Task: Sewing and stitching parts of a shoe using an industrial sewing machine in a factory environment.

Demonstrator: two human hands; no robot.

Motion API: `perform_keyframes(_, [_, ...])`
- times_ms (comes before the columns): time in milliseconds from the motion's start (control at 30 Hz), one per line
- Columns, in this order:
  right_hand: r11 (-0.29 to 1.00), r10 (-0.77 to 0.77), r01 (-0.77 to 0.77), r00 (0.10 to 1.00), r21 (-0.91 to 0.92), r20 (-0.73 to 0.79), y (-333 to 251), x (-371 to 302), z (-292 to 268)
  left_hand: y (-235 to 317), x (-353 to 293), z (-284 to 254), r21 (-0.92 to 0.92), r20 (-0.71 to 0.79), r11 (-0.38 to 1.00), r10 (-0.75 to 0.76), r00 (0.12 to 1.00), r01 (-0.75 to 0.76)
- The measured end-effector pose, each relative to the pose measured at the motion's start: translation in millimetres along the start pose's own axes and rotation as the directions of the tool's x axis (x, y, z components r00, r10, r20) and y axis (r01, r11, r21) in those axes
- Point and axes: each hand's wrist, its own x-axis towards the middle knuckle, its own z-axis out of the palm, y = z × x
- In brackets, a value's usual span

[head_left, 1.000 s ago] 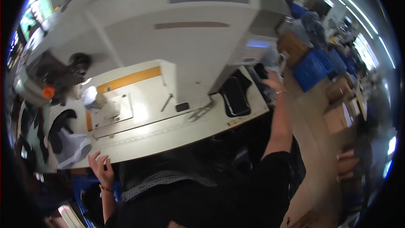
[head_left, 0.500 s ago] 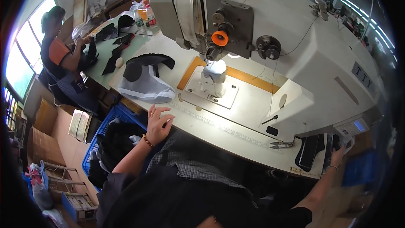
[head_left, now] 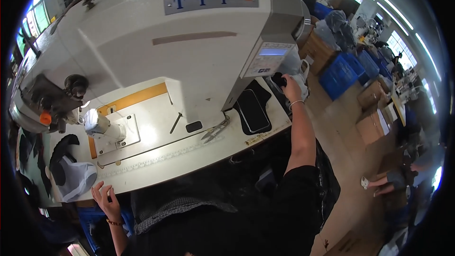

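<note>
A white post-bed sewing machine point(head_left: 137, 42) stands on the table before me. My left hand point(head_left: 108, 201) is empty at the table's front edge, its fingers apart and slightly bent. Beside its fingertips lies a grey-and-white fabric piece point(head_left: 78, 180) with a black pleated part point(head_left: 59, 163). At the table's right end, beyond the control panel point(head_left: 270, 57), my right hand point(head_left: 293, 89) has its fingers closed at a small dark bundle point(head_left: 278, 79). What exactly they grip is hard to make out. Nearby, a black phone point(head_left: 253, 111) rests on a black cut piece point(head_left: 261, 96).
Thread snips point(head_left: 215, 130), a black tool point(head_left: 176, 122) and a clear ruler point(head_left: 151, 159) lie on the tabletop. To the right stand blue crates point(head_left: 339, 76) and cardboard boxes point(head_left: 374, 125). Another person point(head_left: 403, 175) is at the far right.
My view has swung right, bringing the machine's panel end and the aisle into sight. My left hand stays by the front edge; my right hand remains at the table's right end, by the dark bundle.
</note>
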Motion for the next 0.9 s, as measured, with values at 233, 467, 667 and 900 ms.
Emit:
perform_keyframes(233, [0.926, 0.337, -0.329, 0.941, -0.186, 0.014, 9, -13, 0, 6, 13, 9, -0.073, 0.034, 0.995, 0.065, 0.997, -0.062])
perform_keyframes(467, [0.941, 0.093, -0.208, 0.917, 0.266, 0.388, 39, -8, -2, 10, 22, 14, -0.095, 0.071, 0.994, 0.065, 0.995, -0.058])
perform_keyframes(667, [0.986, 0.164, -0.167, 0.956, -0.008, 0.243, 32, -17, 10, 15, 22, 16, -0.131, 0.096, 0.99, 0.064, 0.993, -0.051])
perform_keyframes(900, [0.966, 0.225, -0.223, 0.974, -0.132, 0.001, 14, -20, 23, 18, 14, 11, -0.148, 0.09, 0.988, 0.052, 0.995, -0.038])
